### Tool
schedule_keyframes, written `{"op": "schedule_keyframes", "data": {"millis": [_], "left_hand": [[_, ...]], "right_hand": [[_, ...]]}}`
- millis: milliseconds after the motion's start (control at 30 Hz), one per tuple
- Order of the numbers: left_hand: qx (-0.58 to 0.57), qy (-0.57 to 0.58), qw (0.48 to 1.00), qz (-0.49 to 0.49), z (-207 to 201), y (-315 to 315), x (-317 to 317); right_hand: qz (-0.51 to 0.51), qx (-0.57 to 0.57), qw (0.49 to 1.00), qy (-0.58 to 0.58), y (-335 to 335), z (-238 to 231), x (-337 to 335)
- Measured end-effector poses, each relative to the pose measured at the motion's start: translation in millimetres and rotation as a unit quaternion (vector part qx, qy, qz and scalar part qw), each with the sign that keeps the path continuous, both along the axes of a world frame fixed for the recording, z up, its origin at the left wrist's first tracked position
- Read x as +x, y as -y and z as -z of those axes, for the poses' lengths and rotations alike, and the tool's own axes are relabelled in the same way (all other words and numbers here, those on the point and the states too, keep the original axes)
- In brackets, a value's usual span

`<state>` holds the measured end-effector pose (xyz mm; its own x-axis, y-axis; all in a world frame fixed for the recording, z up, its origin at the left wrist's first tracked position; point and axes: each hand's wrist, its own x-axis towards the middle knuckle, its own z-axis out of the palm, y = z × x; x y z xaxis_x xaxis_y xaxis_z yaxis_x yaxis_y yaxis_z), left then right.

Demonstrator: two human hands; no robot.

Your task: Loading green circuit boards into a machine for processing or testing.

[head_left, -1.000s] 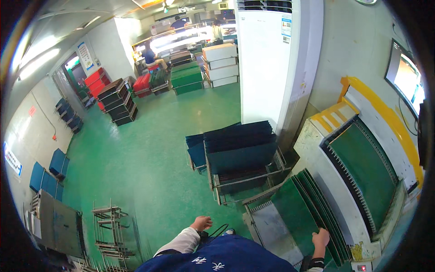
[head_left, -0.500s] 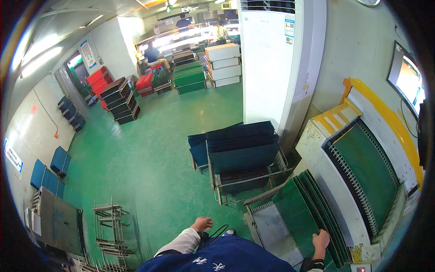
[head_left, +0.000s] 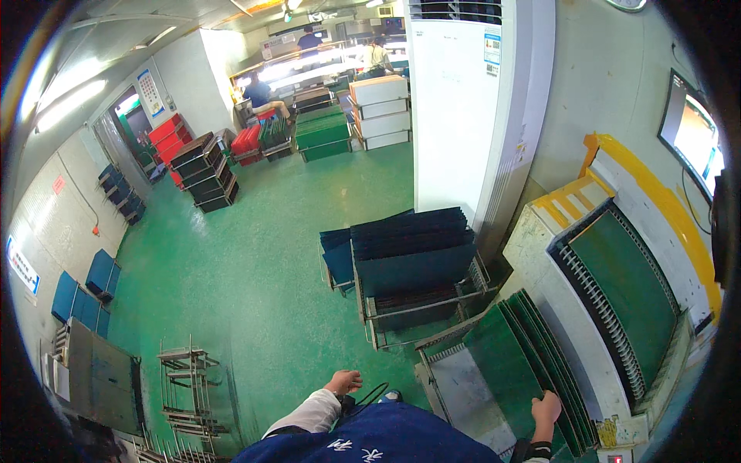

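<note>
My right hand (head_left: pixel 546 407) is closed on the near edge of a green board (head_left: pixel 502 355), a thin flat sheet. Several more green boards stand upright in a row beside it, leaning to the right. They sit in a metal rack (head_left: pixel 436 390) with a pale grey base and slotted edges. My left hand (head_left: pixel 344 381) hangs in front of my body over the floor, its fingers curled with nothing visible in them. A dark cord (head_left: pixel 378 392) loops near that wrist.
At right, a machine (head_left: pixel 625 301) has a green board lying between toothed roller rows. Racks of dark blue boards (head_left: pixel 417 266) stand ahead, by a tall white air conditioner (head_left: pixel 455 116). Bare metal racks (head_left: pixel 189 386) stand at left. Several people work beyond stacked crates (head_left: pixel 323 131).
</note>
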<state>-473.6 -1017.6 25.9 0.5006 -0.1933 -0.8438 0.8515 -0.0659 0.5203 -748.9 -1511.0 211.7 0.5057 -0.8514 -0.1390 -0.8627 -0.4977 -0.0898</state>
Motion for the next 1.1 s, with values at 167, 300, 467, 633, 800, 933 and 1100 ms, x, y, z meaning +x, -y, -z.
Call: {"op": "schedule_keyframes", "data": {"millis": [167, 300, 467, 633, 800, 933, 1100], "left_hand": [[-0.018, -0.003, 1.0, -0.004, -0.6, -2.2, -0.2], [-0.005, 0.0, 1.0, -0.002, -0.2, -0.1, 0.2], [-0.032, -0.013, 0.999, -0.005, 4.1, -3.9, 0.5], [-0.017, -0.01, 1.0, -0.004, 11.1, -4.0, 1.2], [-0.031, -0.011, 0.999, -0.003, 9.7, -4.9, 0.9], [-0.019, -0.009, 1.0, -0.004, 12.6, -2.4, 1.7], [-0.014, -0.011, 1.0, -0.01, 9.1, -3.9, 0.0]], "right_hand": [[0.015, 0.024, 1.0, -0.006, -4.6, -11.1, 5.7], [0.018, 0.029, 0.999, -0.011, 2.3, -0.7, 0.9], [0.022, 0.037, 0.999, -0.023, 0.9, -4.9, 3.5], [0.002, 0.025, 0.999, -0.021, 2.9, -3.7, 3.0], [-0.007, 0.021, 1.0, -0.007, 4.4, -1.8, 1.2], [-0.001, 0.025, 1.0, 0.009, 7.8, 4.2, -2.4], [0.003, 0.022, 1.0, 0.007, 3.2, -5.8, 3.3]]}}
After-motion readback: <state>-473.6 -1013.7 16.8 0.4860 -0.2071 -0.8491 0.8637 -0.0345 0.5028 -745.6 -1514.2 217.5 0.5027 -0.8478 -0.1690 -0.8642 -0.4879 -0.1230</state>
